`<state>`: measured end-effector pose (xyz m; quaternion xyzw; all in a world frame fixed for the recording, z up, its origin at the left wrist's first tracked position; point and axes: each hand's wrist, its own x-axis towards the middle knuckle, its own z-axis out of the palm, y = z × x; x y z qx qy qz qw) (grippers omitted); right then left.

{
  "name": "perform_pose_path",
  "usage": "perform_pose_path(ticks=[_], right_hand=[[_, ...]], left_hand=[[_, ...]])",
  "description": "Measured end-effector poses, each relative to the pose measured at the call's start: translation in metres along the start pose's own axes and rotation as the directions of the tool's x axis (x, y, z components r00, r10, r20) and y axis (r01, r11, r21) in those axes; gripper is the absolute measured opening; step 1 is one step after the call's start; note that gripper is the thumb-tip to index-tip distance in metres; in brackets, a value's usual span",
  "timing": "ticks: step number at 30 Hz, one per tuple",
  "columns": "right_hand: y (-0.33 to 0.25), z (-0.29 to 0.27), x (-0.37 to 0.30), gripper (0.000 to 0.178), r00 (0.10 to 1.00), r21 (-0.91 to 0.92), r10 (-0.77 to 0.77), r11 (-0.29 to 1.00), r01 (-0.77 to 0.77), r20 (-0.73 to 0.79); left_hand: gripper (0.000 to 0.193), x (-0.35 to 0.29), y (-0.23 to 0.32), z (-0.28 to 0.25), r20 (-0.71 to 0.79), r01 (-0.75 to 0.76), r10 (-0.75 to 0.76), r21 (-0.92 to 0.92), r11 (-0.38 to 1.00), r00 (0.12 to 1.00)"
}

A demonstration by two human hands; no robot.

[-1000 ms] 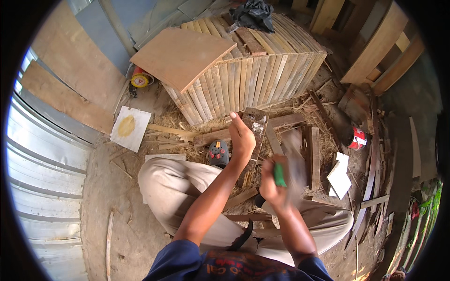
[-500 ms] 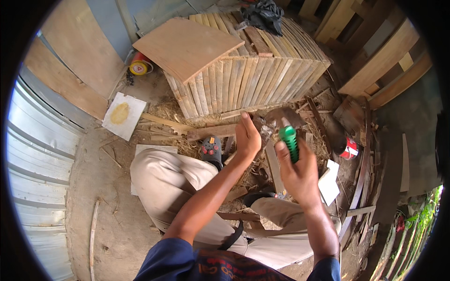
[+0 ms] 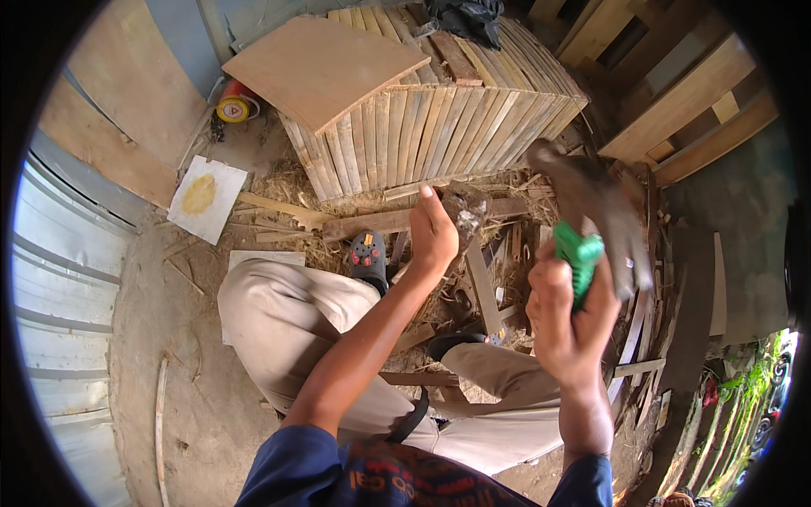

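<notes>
My left hand [image 3: 434, 237] is closed round the side of a rough dark brown chunk [image 3: 466, 216] with whitish patches; its thumb points up. Whether the chunk is wood or shell, I cannot tell. To the right, my right hand [image 3: 573, 325] grips the green handle [image 3: 579, 253] of a machete-like tool. Its broad dark blade [image 3: 596, 198] is raised and smeared by motion, so its exact outline is unclear. Blade and chunk are apart. Both hands are in front of my bent legs, above scattered wood scraps.
A slatted wooden box [image 3: 422, 135] stands ahead with a brown board [image 3: 325, 72] and a black plastic bag [image 3: 473, 21] on top. Wood strips [image 3: 367, 222] and straw litter the ground. A stained white tile [image 3: 207, 198] lies left; pallets [image 3: 676, 118] lean at the right.
My right hand has moved right and swung the tool up, away from the chunk. My left hand still holds the chunk, shifted slightly left in the picture.
</notes>
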<state>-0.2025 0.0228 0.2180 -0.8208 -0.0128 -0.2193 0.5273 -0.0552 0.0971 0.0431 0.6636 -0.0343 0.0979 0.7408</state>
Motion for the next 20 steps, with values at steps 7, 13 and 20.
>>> perform_pose_path(ticks=[7,13,20], right_hand=[[0.000,-0.002,0.020,0.028,0.962,-0.375,0.238,0.911,-0.174,0.131],[0.007,-0.005,0.007,0.029,0.949,-0.195,-0.315,0.932,0.307,-0.014],[0.019,-0.003,-0.001,0.027,0.998,-0.063,0.056,0.996,-0.059,-0.036]], left_hand=[[0.064,0.003,0.009,0.009,-0.056,-0.056,0.052,-0.072,0.996,0.997],[0.064,-0.012,0.008,0.010,-0.037,-0.073,0.075,0.036,0.997,0.997],[0.068,0.011,-0.008,0.003,0.010,0.006,-0.006,0.015,1.000,1.000]])
